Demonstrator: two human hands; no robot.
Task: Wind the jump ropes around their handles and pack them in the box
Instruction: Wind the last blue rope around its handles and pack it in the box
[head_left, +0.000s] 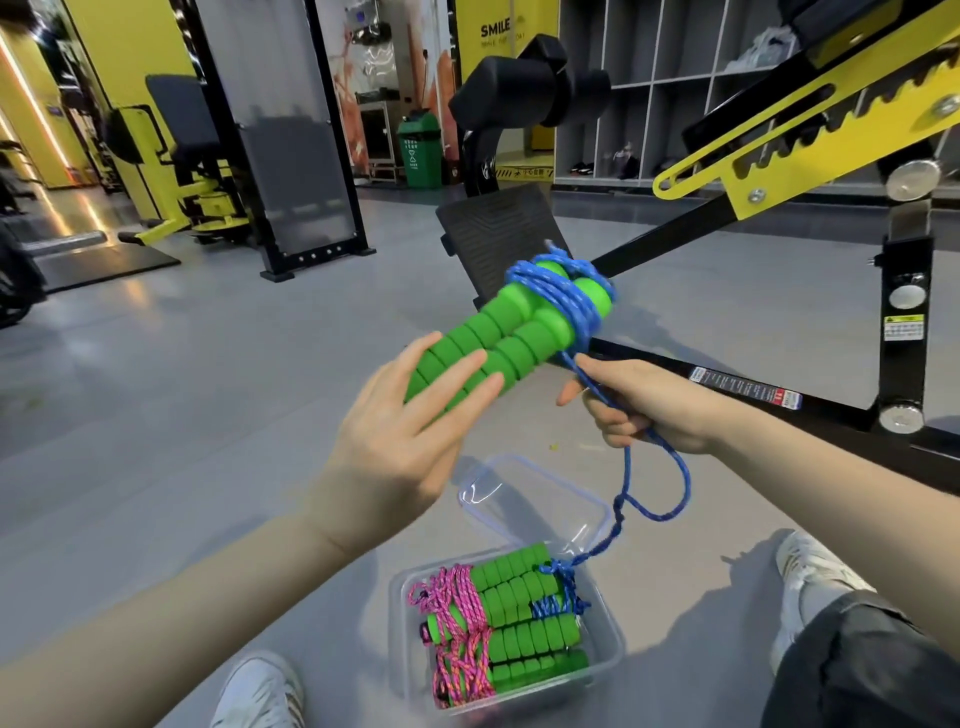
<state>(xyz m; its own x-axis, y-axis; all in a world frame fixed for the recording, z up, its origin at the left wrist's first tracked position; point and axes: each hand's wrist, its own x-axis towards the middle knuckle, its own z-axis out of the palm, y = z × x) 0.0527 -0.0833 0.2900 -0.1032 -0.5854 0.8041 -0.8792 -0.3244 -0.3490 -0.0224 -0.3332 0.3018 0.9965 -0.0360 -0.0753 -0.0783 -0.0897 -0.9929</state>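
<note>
My left hand (410, 415) holds two green foam handles (498, 332) side by side, fingers straight along their lower ends. Blue rope (571, 296) is wound several turns round the handles' far ends. My right hand (639, 405) grips the free length of that blue rope, which hangs down in a loop (670, 499) toward the box. The clear plastic box (608, 660) stands on the floor between my feet. It holds wound jump ropes with green handles (519, 613), pink rope (457, 639) and blue rope.
The box's clear lid (530, 499) lies on the grey floor just behind it. My white shoes (260, 691) flank the box. A black and yellow gym machine (810, 171) stands to the right, its base bar (727, 384) just beyond my right hand.
</note>
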